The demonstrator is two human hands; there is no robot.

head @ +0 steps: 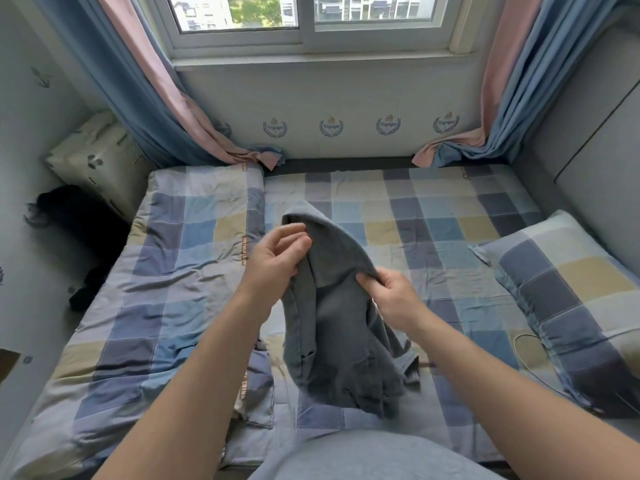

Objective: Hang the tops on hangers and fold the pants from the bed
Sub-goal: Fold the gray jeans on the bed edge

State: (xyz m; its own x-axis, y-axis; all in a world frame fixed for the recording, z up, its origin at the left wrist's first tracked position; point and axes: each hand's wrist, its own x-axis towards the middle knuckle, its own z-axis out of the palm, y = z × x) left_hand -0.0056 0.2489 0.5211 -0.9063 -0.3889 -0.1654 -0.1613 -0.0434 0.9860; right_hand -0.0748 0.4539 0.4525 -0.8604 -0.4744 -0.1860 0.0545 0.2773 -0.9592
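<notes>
A grey-blue garment (341, 323), which looks like denim pants, hangs bunched above the middle of the checked bed (433, 220). My left hand (277, 258) holds its upper edge between thumb and curled fingers. A little lower and to the right, my right hand (391, 292) pinches a fold of the same cloth. The garment's lower part droops onto the sheet, with a hem showing at the right.
A folded checked quilt (166, 271) covers the bed's left half. A checked pillow (568, 292) lies at the right. Dark clothing (83, 289) sits in the gap by the left wall, near a patterned bag (100, 161). Curtains (180, 109) hang at both window sides.
</notes>
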